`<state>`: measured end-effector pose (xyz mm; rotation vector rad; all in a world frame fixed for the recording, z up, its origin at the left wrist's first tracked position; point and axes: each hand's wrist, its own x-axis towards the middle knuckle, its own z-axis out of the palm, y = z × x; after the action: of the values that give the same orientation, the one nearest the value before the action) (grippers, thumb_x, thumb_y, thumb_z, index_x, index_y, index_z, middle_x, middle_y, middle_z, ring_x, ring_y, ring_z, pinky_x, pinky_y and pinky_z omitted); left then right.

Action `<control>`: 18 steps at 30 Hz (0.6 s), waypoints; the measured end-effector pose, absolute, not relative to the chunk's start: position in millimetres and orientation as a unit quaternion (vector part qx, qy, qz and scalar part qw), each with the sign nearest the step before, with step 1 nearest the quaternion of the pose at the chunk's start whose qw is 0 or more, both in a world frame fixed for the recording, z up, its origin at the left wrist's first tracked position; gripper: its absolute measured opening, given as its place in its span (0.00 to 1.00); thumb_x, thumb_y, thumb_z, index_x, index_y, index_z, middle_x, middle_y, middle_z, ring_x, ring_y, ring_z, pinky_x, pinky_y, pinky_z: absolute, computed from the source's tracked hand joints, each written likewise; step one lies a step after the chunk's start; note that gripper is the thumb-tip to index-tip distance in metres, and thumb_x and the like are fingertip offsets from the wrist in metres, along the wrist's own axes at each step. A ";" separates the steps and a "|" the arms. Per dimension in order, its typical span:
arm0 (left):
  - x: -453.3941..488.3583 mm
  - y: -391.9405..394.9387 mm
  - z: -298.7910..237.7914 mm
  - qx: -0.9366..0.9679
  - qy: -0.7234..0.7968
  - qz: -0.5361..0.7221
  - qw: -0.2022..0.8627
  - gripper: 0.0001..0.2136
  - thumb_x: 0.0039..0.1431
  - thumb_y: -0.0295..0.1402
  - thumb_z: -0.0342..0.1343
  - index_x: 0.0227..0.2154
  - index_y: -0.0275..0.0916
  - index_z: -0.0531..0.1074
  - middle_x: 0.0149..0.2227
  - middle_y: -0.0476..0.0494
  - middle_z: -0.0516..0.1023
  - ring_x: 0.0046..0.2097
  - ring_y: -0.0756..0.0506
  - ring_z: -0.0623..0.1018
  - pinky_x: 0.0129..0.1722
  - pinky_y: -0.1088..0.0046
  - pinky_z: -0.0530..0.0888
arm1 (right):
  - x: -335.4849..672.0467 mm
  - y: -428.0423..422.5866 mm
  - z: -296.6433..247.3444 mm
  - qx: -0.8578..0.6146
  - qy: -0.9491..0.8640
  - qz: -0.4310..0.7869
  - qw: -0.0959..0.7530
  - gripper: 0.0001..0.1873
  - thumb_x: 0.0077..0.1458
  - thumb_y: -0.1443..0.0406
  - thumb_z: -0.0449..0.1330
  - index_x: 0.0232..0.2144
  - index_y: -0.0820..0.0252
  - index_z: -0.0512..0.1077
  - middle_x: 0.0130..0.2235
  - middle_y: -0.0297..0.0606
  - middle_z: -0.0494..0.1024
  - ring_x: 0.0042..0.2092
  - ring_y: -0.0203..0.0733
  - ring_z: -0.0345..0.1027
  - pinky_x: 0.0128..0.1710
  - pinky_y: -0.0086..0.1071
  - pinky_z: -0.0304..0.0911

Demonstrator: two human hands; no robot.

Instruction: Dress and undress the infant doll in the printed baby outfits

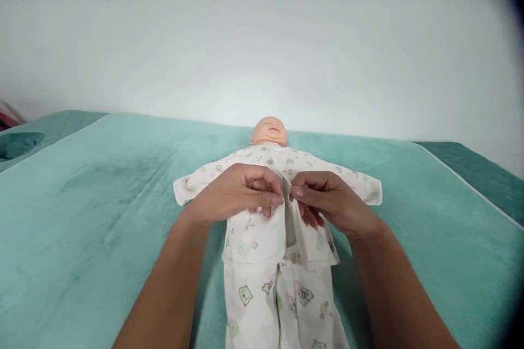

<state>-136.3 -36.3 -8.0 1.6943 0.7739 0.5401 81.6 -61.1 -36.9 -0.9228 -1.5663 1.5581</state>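
Note:
A baby doll (268, 130) lies on its back, head away from me, its sleeves spread to both sides. It wears a white baby jacket (254, 237) with small animal prints and matching trousers (254, 305). Below the chest the jacket's two front edges hang apart. My left hand (251, 191) pinches the left front edge between thumb and fingers. The right front edge is pinched by my right hand (319, 196), close beside the left one. Whether a snap or button sits under the fingertips is hidden.
A teal blanket (102, 196) with slight creases covers the surface under the doll. Behind it rises a white wall (262, 54) with a dark band along the top. Darker green cloth (470, 174) shows at the right, and something red (8, 120) at the far left edge.

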 end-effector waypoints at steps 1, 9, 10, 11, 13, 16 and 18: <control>-135.8 -37.0 -8.1 0.706 0.322 0.228 0.587 0.07 0.58 0.37 0.62 0.32 0.39 0.75 0.25 0.48 0.76 0.28 0.50 0.75 0.27 0.75 0.68 | 80.4 -61.7 -37.1 -0.354 -0.602 0.610 0.375 0.16 0.59 0.55 0.63 0.24 0.59 0.71 0.19 0.29 0.71 0.18 0.30 0.61 0.16 0.24 0.52; -133.6 -35.3 -14.4 0.650 0.299 0.249 0.653 0.05 0.56 0.33 0.64 0.32 0.38 0.76 0.27 0.47 0.79 0.28 0.49 0.79 0.30 0.73 0.76 | 78.9 -62.3 -35.2 -0.367 -0.601 0.618 0.351 0.17 0.59 0.55 0.63 0.24 0.59 0.71 0.18 0.29 0.71 0.18 0.30 0.62 0.16 0.23 0.52; -133.6 -34.7 -15.2 0.648 0.296 0.249 0.656 0.05 0.56 0.33 0.64 0.33 0.38 0.76 0.27 0.47 0.80 0.29 0.49 0.79 0.30 0.72 0.77 | 79.3 -61.8 -35.6 -0.365 -0.600 0.619 0.351 0.17 0.58 0.55 0.63 0.24 0.59 0.71 0.18 0.29 0.71 0.18 0.30 0.63 0.15 0.23 0.52; -133.5 -34.3 -15.7 0.646 0.293 0.250 0.660 0.05 0.56 0.33 0.64 0.33 0.38 0.75 0.28 0.47 0.80 0.29 0.49 0.79 0.31 0.72 0.77 | 79.7 -61.3 -36.0 -0.363 -0.599 0.621 0.352 0.16 0.58 0.55 0.64 0.24 0.59 0.72 0.18 0.29 0.72 0.18 0.30 0.63 0.15 0.23 0.52; -133.0 -33.7 -16.3 0.643 0.288 0.253 0.663 0.06 0.57 0.32 0.64 0.34 0.38 0.74 0.28 0.47 0.80 0.28 0.49 0.79 0.30 0.72 0.77 | 80.0 -60.8 -36.2 -0.359 -0.599 0.624 0.350 0.16 0.57 0.55 0.64 0.24 0.59 0.72 0.19 0.29 0.72 0.18 0.30 0.64 0.15 0.23 0.53; -132.6 -33.4 -16.5 0.645 0.286 0.258 0.660 0.07 0.56 0.32 0.65 0.34 0.38 0.73 0.27 0.48 0.79 0.27 0.49 0.79 0.29 0.72 0.77 | 79.9 -61.1 -34.9 -0.360 -0.607 0.623 0.336 0.16 0.57 0.54 0.64 0.25 0.60 0.73 0.19 0.31 0.73 0.19 0.31 0.66 0.17 0.23 0.56; -132.7 -33.1 -16.5 0.648 0.290 0.255 0.656 0.08 0.55 0.32 0.65 0.33 0.38 0.72 0.26 0.49 0.79 0.27 0.49 0.79 0.28 0.72 0.77 | 80.4 -61.3 -33.9 -0.363 -0.619 0.618 0.322 0.17 0.57 0.53 0.64 0.26 0.60 0.74 0.20 0.31 0.74 0.20 0.32 0.67 0.18 0.24 0.58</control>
<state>-132.7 -33.1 -16.5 1.4690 0.6571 0.5786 80.4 -61.3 -33.9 -0.9521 -1.6252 1.6228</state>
